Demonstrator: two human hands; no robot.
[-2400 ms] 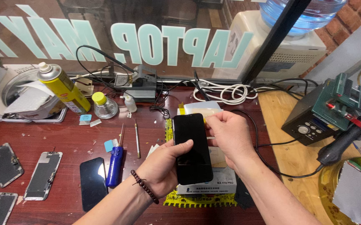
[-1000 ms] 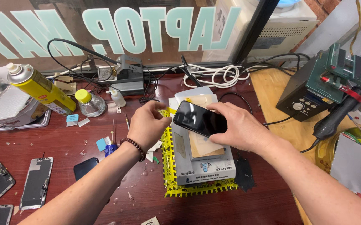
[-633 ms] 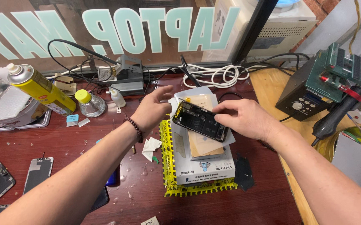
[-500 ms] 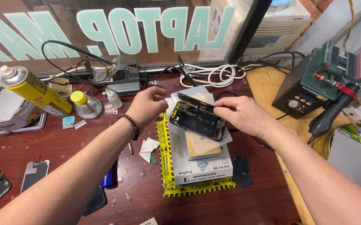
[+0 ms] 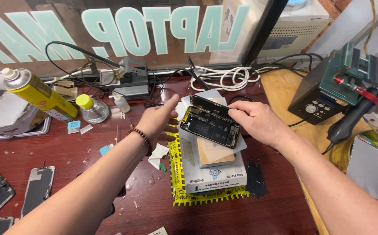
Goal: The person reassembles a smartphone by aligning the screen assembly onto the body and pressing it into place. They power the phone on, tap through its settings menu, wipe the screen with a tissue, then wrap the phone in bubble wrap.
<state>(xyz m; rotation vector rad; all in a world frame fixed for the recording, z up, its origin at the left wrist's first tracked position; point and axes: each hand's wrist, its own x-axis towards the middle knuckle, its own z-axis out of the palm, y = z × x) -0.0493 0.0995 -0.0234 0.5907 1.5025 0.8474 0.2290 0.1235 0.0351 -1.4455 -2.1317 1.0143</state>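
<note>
Head view: at frame centre the right hand pinches the opened smartphone by its upper edge, over a white box on a yellow mat. The left hand, fingers spread, touches the phone's left edge. Bare red tabletop lies lower left; a yellow spray can sits upper left.

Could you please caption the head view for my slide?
Right hand holds an opened phone over a white box; left hand beside it.

Opened phone, internals exposed, tilted
</note>
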